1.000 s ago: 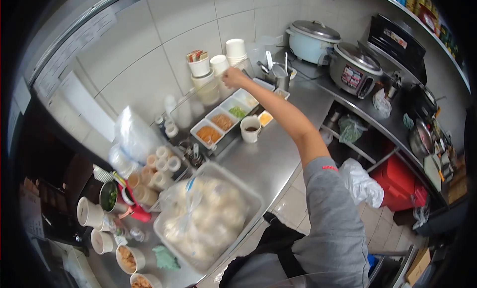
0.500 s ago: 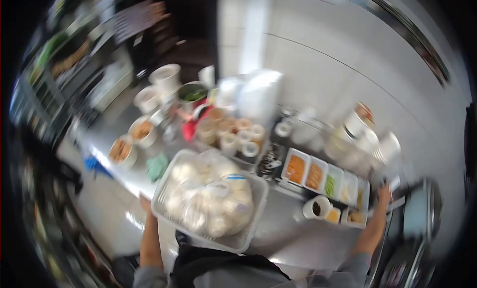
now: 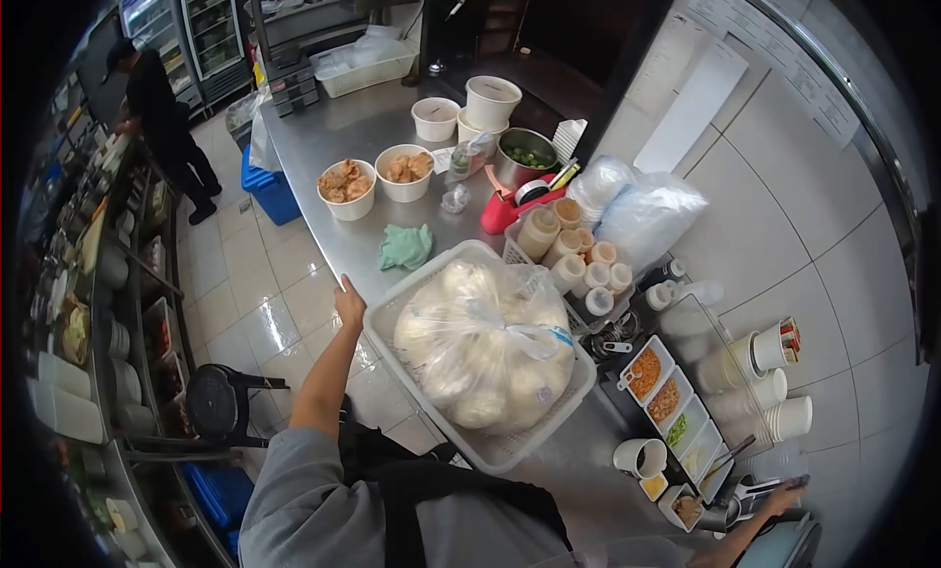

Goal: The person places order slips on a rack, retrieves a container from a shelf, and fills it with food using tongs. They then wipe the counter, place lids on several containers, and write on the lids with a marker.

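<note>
My left hand (image 3: 349, 303) is at the front edge of the steel table (image 3: 338, 240), just left of a white basket (image 3: 382, 338); its fingers are mostly hidden. In the basket sits a knotted clear plastic bag (image 3: 480, 347) full of pale round pieces. At the lower right, my right hand (image 3: 784, 496) is closed around a small dark thing that I cannot make out. Near it are a small metal pot (image 3: 722, 514) and trays of chopped toppings (image 3: 664, 398). A green cloth (image 3: 405, 246) lies behind the basket.
Two bowls of fried food (image 3: 346, 190) (image 3: 405, 172), lidded tubs (image 3: 493, 102), a pot of greens (image 3: 527, 157) and squeeze bottles (image 3: 569, 274) stand on the table. A person in black (image 3: 157, 107) stands at the left shelves. A black stool (image 3: 218, 401) is on the floor.
The view has swung left, so the table, basket and both hands appear farther right. The person and the stool now show clearly. My right hand appears lower in the view.
</note>
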{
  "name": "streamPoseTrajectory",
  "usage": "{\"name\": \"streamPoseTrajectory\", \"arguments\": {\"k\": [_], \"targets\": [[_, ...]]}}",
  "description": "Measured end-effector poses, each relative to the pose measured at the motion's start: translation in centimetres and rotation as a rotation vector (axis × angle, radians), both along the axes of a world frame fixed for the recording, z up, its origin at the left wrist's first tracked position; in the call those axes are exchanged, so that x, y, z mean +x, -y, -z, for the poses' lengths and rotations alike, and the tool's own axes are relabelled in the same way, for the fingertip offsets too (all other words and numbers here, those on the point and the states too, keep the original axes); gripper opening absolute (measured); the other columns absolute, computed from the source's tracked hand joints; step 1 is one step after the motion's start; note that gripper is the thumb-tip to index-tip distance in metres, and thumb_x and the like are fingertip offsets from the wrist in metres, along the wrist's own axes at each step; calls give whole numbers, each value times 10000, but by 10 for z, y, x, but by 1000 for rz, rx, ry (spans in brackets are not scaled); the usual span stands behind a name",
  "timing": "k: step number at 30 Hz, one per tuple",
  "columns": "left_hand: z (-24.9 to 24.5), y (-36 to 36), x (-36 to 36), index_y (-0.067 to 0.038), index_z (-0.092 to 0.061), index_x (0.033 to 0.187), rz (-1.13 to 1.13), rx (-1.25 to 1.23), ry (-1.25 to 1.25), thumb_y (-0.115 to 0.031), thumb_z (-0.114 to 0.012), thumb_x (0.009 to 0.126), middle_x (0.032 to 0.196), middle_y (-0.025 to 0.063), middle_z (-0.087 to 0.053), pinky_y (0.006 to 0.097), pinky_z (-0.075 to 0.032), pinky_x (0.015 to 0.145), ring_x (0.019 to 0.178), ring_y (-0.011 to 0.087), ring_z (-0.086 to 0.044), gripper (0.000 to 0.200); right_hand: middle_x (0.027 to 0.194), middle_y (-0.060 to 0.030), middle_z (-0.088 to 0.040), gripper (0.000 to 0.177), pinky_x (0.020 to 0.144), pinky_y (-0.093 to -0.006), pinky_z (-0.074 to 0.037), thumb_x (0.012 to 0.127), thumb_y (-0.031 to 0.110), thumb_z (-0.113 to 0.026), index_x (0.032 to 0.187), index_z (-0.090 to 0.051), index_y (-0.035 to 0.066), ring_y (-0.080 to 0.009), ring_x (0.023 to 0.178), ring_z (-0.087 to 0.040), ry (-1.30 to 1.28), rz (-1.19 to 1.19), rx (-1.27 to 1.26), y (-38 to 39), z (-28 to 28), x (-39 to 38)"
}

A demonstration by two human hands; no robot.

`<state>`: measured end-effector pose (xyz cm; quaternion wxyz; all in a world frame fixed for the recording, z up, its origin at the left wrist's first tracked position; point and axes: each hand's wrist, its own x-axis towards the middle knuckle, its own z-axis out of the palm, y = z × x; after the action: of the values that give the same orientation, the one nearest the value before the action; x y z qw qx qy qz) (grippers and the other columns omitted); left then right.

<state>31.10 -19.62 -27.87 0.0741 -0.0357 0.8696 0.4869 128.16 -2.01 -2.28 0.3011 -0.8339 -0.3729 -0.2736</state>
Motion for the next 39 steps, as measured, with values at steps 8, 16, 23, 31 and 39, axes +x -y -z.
{"name": "streamPoseTrajectory", "arguments": {"k": [8, 16, 23, 31, 39], "targets": [[2, 2, 3, 113, -430, 1121, 42, 128, 18, -501, -316, 898, 1045, 346, -517, 463, -373, 873, 1003, 461, -497, 663, 1132, -182, -554, 511, 843, -325, -460, 868, 323, -559, 1201, -426, -40, -255, 1026, -563, -36, -638, 343, 12, -112, -130], [-13, 38, -26, 52, -418, 1144, 492, 248, 425, -538, -366, 876, 936, 224, -569, 461, -464, 726, 851, 311, -601, 650, 1036, -123, -597, 398, 803, -288, -468, 806, 35, -605, 1160, -422, 11, -177, 941, -586, -374, -1708, 219, 68, -173, -636], [-5, 165, -115, -80, -514, 1121, 996, 189, 721, -448, -499, 859, 943, 91, -593, 339, -478, 666, 808, 194, -619, 452, 750, -3, -541, 386, 539, -251, -448, 664, 122, -722, 931, -449, 68, -102, 646, -550, -710, -1858, -464, 35, -30, -869], [-9, 216, -213, -63, -514, 1103, 819, 178, 674, -400, -529, 858, 884, 59, -602, 287, -455, 623, 766, 153, -598, 418, 784, -103, -630, 315, 625, -275, -508, 607, 71, -715, 897, -619, -10, -139, 733, -631, 57, -1610, -1184, 2, -2, -886], [-110, 27, -306, 19, -592, 1002, 1012, 409, 1, -184, -536, 877, 796, 47, -613, 237, -444, 657, 710, 96, -548, 245, 841, -124, -639, 328, 705, -382, -473, 716, 288, -656, 993, -632, 114, -267, 797, -615, 368, -1222, -1632, -21, 3, -904]]}}
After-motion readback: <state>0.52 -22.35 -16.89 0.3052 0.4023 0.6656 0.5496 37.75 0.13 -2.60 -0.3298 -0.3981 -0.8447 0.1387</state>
